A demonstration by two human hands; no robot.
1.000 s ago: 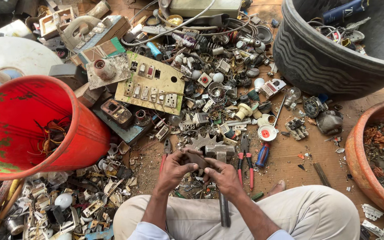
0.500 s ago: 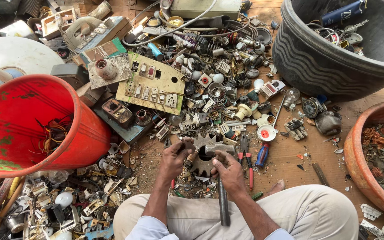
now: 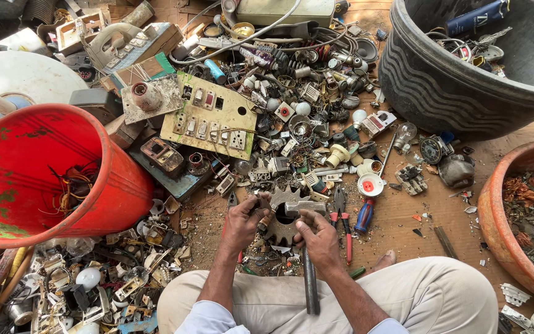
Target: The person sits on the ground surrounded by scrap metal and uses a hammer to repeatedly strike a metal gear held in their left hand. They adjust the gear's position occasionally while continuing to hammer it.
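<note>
Person sits cross-legged on the floor, both hands working over a rusty toothed gear [image 3: 281, 218] lying flat just in front of the knees.

Left hand [image 3: 242, 221] is curled down on the gear's left rim, fingers pinching something small against it; can't tell what. Right hand [image 3: 317, 238] is wrapped tight round the head end of a hammer [image 3: 309, 263], steel head resting across the gear's top, handle running back between the legs.

Around it: pliers [image 3: 343, 218] with red grips and a red-and-blue screwdriver [image 3: 364, 215] just right of the gear. Red bucket [image 3: 103, 179] near left with wire inside, black tub [image 3: 440, 86] far right, clay bowl [image 3: 495, 216] at right. Scrap switch plate [image 3: 208, 117] and loose sockets beyond.

Risks as I see them:
- Left fingers sit right beside the hammer head; a short strike or slip lands on them.
- Gear rests on loose grit and scrap, so it may skate or tip under a blow.
- Brittle plastic and bulb glass nearby could chip and fly; bare foot [image 3: 385, 260] is close.
</note>
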